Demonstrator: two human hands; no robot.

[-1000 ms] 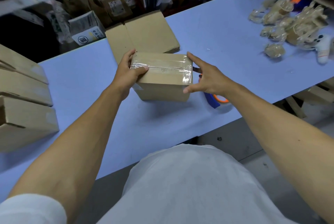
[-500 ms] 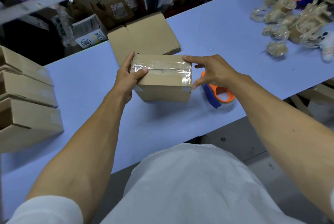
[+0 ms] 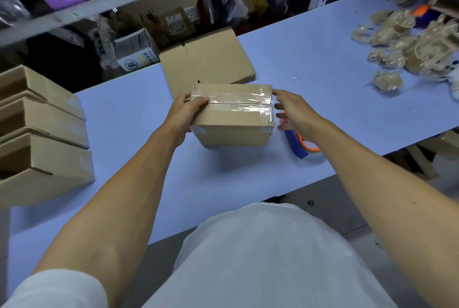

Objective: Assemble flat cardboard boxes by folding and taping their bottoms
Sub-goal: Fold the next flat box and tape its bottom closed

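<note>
While the left hand (image 3: pixel 185 111) is kept on the left end of the taped box (image 3: pixel 232 115) exactly as half a second ago, thumb laid over the clear tape (image 3: pixel 236 105) and fingers curled round the far edge, the right hand (image 3: pixel 294 111) has been drawn off the box's right end. Earlier its fingers were hooked over the top right corner; now it is held released, fingers straight and spread, just beside that end, and contact with the cardboard cannot be made out. More of the tape dispenser (image 3: pixel 301 145) is hidden under the right wrist than before.

Counted from left to right: three assembled boxes (image 3: pixel 44 143) are stacked well to the left of the left hand, their open sides turned away to the left; one taped box stands between the two hands on the blue surface (image 3: pixel 129 114); one pile of flat cardboard (image 3: pixel 211 60) lies just beyond the hands, at the far edge; one blue and orange tape dispenser lies under and behind the right hand; one heap of crumpled tape scraps (image 3: pixel 407 47) lies well off to the right of the right hand.

Both forearms are stretched forward from a white-shirted torso, the left wrist bent inward against the box, the right wrist nearly straight with the palm turned toward the box.
</note>
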